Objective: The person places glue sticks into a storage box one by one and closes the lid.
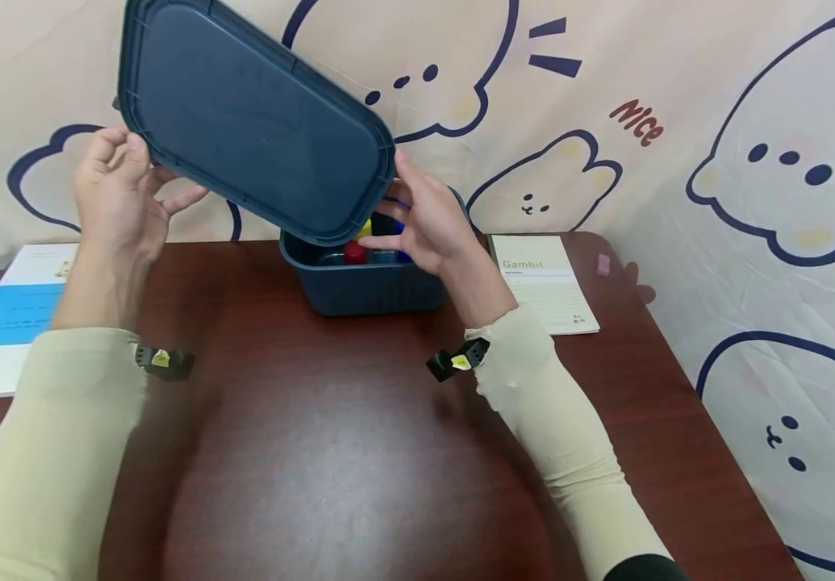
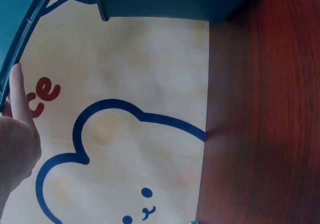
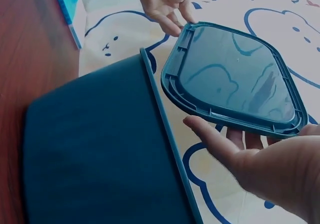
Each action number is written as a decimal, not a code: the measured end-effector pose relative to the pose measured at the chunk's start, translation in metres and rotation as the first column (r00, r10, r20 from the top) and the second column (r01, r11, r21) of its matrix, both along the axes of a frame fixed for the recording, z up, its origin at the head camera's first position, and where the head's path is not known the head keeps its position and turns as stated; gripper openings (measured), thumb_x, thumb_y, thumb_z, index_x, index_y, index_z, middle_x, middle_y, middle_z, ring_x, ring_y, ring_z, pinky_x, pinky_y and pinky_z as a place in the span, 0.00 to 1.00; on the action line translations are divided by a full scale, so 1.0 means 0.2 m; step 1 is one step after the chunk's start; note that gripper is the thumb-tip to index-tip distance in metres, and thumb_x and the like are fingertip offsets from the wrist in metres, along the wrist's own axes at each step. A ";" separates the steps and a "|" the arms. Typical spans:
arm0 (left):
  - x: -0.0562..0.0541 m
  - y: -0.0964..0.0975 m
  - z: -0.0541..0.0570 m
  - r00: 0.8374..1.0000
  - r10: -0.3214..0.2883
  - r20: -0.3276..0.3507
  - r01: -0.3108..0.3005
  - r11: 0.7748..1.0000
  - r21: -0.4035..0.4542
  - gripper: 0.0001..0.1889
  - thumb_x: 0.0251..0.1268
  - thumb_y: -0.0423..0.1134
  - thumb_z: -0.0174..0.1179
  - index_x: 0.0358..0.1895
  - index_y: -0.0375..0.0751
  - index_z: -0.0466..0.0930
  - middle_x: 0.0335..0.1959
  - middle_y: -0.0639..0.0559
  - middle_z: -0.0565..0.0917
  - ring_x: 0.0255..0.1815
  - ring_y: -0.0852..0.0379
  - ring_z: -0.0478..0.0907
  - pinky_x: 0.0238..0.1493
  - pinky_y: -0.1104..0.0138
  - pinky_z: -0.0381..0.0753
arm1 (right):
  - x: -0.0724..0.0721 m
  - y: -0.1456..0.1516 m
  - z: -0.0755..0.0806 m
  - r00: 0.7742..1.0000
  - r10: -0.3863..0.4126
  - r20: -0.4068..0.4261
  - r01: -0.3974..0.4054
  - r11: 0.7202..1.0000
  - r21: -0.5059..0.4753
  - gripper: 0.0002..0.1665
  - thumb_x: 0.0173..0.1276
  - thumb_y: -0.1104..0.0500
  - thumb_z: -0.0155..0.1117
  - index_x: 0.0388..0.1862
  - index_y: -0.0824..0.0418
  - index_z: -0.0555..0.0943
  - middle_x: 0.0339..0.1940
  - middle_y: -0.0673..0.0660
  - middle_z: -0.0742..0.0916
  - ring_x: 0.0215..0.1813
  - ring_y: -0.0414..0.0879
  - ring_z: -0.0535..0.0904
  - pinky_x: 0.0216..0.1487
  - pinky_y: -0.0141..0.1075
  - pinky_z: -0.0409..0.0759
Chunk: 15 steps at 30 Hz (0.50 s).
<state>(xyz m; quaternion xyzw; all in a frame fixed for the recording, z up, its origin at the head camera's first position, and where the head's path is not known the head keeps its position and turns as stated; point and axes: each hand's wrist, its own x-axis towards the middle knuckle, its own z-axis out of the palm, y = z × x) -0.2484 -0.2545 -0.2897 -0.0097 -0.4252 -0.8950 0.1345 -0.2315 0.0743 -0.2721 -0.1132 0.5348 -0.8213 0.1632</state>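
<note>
A dark blue plastic lid (image 1: 250, 121) is held up at a slant above the table, its left end higher than its right. My left hand (image 1: 119, 190) grips its lower left corner, while my right hand (image 1: 435, 222) holds the right end with some fingers spread below the edge. Behind and under the lid's right end stands the matching dark blue storage box (image 1: 373, 290), open at the top. A red-topped item (image 1: 355, 252) shows inside it, along with bits of yellow and blue; the lid and right hand hide the rest. The right wrist view shows the lid's ribbed rim (image 3: 230, 119).
A Gambit notebook (image 1: 544, 282) lies right of the box, with a small pink piece (image 1: 603, 265) beyond it. At the left is a blue and white booklet (image 1: 14, 303). A cartoon-printed cloth (image 1: 773, 266) hangs behind the brown table (image 1: 301, 452).
</note>
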 end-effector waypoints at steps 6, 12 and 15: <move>0.00 0.02 0.00 1.000 -0.015 -0.022 0.015 0.999 -0.032 0.20 0.65 0.41 0.67 0.57 0.37 0.79 0.46 0.41 0.84 0.39 0.46 0.85 0.37 0.50 0.87 | 0.00 0.01 -0.01 1.000 -0.007 -0.007 0.007 0.997 -0.077 0.30 0.83 0.43 0.42 0.73 0.56 0.73 0.59 0.59 0.80 0.61 0.55 0.73 0.60 0.70 0.73; 0.00 0.04 0.03 1.000 -0.011 -0.030 0.008 0.995 -0.102 0.19 0.68 0.43 0.67 0.55 0.36 0.77 0.49 0.42 0.82 0.42 0.46 0.84 0.38 0.52 0.87 | 0.01 0.02 0.00 0.996 -0.042 -0.080 0.038 0.998 -0.044 0.30 0.84 0.44 0.41 0.73 0.59 0.72 0.59 0.61 0.79 0.62 0.55 0.74 0.59 0.68 0.75; 0.01 0.04 0.08 1.000 -0.003 -0.003 0.002 0.991 -0.137 0.19 0.70 0.45 0.65 0.56 0.38 0.76 0.52 0.43 0.80 0.45 0.47 0.84 0.39 0.53 0.87 | 0.01 0.04 0.01 0.992 -0.067 -0.112 0.064 0.998 -0.027 0.30 0.84 0.46 0.41 0.74 0.61 0.72 0.59 0.61 0.79 0.64 0.55 0.74 0.58 0.67 0.76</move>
